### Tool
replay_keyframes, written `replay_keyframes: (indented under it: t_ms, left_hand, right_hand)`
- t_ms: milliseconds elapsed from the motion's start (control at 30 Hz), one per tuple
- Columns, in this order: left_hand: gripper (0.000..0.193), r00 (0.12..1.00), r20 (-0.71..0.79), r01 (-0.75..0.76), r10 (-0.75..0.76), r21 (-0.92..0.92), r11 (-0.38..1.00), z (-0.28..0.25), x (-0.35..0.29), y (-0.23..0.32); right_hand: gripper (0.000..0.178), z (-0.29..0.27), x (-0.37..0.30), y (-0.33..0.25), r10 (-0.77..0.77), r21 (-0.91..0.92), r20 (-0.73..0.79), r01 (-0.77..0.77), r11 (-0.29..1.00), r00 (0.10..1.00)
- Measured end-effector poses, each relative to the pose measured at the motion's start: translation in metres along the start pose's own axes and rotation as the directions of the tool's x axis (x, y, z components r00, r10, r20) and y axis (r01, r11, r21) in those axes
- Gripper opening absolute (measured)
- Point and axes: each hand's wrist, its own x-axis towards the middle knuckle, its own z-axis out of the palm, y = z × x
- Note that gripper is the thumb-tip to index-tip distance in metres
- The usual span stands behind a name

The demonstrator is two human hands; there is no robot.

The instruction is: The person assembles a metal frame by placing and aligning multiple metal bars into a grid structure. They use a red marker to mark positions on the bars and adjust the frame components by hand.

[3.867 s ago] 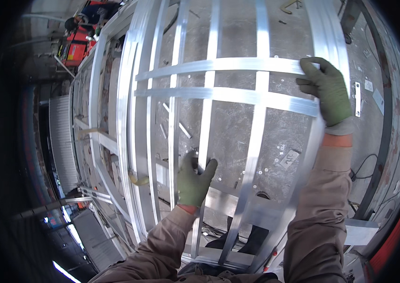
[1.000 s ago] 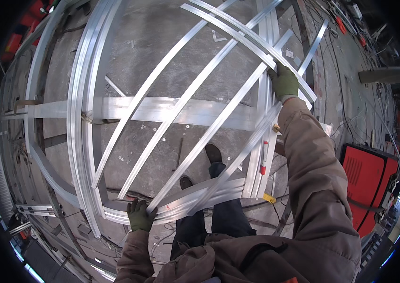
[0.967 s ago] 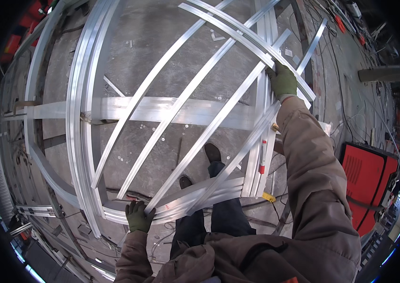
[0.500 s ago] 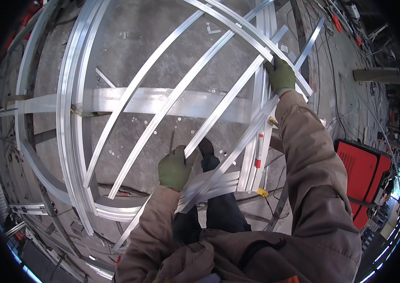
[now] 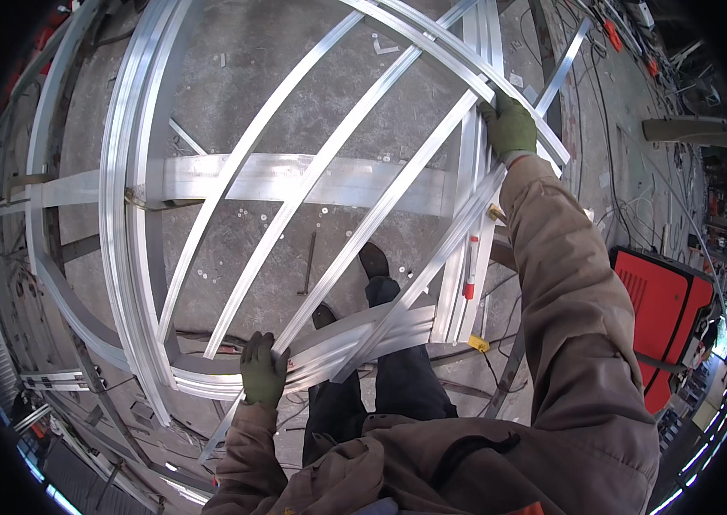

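My right hand (image 5: 511,129), in a green work glove, grips the upper end of a long silvery metal channel (image 5: 385,204) where it meets two crossing rails (image 5: 432,45). The same channel runs diagonally down to my left hand (image 5: 263,371), also gloved, at lower left. That hand is round the channel, which passes between thumb and fingers; its underside is hidden. Two similar channels (image 5: 316,176) lie roughly parallel on the left. A further flat strip (image 5: 432,266) slants below my right forearm, across a curved band of metal rails (image 5: 389,330) near my legs.
Tall bent rails (image 5: 130,189) stand on the left, with a wide flat bar (image 5: 295,180) crossing behind. A red-and-white marker (image 5: 470,270) lies on the right-hand rails. A red machine case (image 5: 668,322) sits at right. Cables (image 5: 608,146) and small debris lie on the concrete floor.
My left hand has moved down and left along the channel, leaving more of its length visible. The right hand has stayed almost in place on the upper end.
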Motion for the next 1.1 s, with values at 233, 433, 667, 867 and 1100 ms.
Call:
replay_keyframes:
  t_ms: [233,433,667,867,1100]
  left_hand:
    - [0.057,0.999,0.013,-0.043,0.042,0.045,0.998,-0.027,-0.068,-0.05]
    - [0.054,0.99,0.095,-0.109,0.104,0.05,0.993,-0.019,-0.056,-0.063]
    - [0.063,0.983,0.126,-0.142,0.136,0.037,0.989,-0.045,-0.009,-0.017]
    - [0.043,0.964,-0.039,-0.264,0.263,-0.265,0.927,-0.022,0.072,0.15]
    - [0.065,0.956,0.284,-0.014,0.075,-0.212,0.977,0.101,0.091,0.209]
  right_hand:
    - [0.056,-0.012,0.002,-0.008,0.01,0.024,0.034,-0.011,1.0,0.999]
    - [0.052,-0.014,-0.001,-0.013,-0.031,0.049,0.022,0.03,0.998,0.999]
    - [0.06,-0.019,0.0,-0.002,-0.012,0.048,0.075,0.009,0.999,0.997]
    - [0.059,-0.018,-0.001,-0.007,0.018,0.054,0.097,-0.023,0.998,0.995]
    - [0.054,-0.006,-0.001,0.001,-0.004,0.036,0.032,0.003,0.999,0.999]
